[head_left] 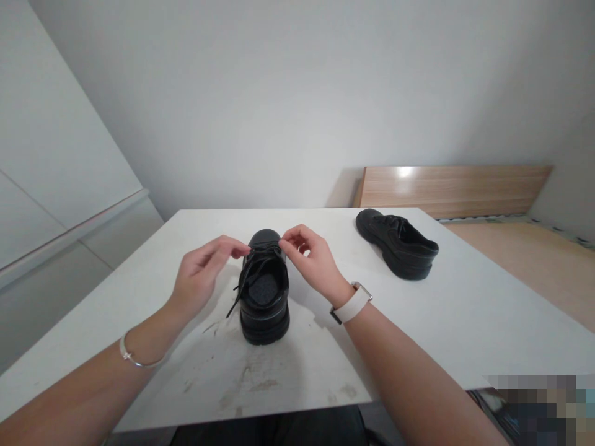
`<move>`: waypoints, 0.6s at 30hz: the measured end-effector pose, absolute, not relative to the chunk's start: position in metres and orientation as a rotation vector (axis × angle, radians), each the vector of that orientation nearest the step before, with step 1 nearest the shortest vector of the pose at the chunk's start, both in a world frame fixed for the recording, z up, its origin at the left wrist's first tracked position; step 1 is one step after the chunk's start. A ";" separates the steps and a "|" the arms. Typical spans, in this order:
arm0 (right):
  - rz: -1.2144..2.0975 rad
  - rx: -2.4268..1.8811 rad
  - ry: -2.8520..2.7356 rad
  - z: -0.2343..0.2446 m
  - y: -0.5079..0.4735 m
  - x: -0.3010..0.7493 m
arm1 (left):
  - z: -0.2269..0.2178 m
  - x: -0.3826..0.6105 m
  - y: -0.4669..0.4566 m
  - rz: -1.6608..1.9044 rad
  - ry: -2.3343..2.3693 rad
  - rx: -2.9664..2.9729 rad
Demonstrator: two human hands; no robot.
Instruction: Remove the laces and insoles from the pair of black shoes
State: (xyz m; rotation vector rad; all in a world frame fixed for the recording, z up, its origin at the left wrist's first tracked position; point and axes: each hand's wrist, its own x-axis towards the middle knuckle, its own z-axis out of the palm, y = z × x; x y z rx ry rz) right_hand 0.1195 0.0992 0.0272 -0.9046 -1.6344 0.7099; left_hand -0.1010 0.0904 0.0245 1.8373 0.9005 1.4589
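Note:
A black lace-up shoe (264, 313) stands upright on the white table, its heel towards me and its toe pointing away. Its black shoelace (253, 269) crosses the upper, and loose ends trail over the opening and down the left side. At the left row of eyelets, my left hand (204, 266) pinches the lace with its fingertips. My right hand (313, 257) has thumb and index finger closed on the lace at the right side, near the tongue. The lace between the fingertips is too small to see clearly.
A second black shoe (395, 244) rests at the back right of the white table (186, 371), lace tied, toe pointing to the back left. Dark smudges mark the tabletop near me. Beyond the right edge stands a wooden headboard (455, 189). A white wall rises behind.

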 end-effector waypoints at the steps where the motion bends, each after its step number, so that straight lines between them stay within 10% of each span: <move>1: 0.763 -0.934 -1.657 0.024 0.102 0.120 | 0.023 -0.101 0.091 1.412 1.004 1.883; 18: 0.863 -0.899 -1.668 0.016 0.106 0.115 | 0.024 -0.103 0.097 1.215 1.215 2.093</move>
